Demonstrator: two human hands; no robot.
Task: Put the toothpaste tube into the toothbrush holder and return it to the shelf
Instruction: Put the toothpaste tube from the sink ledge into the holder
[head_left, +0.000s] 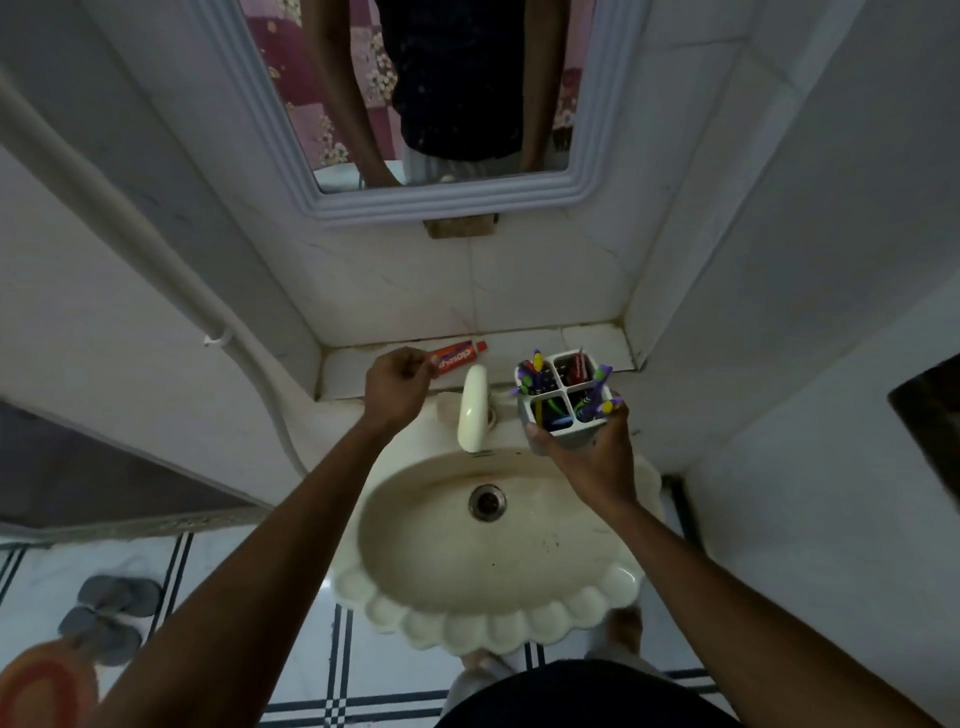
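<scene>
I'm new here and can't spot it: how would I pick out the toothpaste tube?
Start at the cream scalloped washbasin and look up past its tap to the white tiled shelf below the mirror. The red toothpaste tube with a red cap lies flat at the shelf's left, its tail at the left hand. Unlike the toothbrushes upright in the white four-compartment holder, it lies loose.

Colours and patterns, washbasin corner

Toothpaste tube (460, 357): red with white lettering, red cap. Toothbrush holder (563, 397): white rim, grey wall; toothbrushes (597, 400) inside purple, yellow and green. Sink (498, 631): cream, scalloped front edge. Tap (472, 408): cream. Shelf (592, 340): white marble. Floor (337, 691): white tiles crossed by dark stripes. Slippers (109, 616): grey. Mirror frame (441, 200): pale lavender.
</scene>
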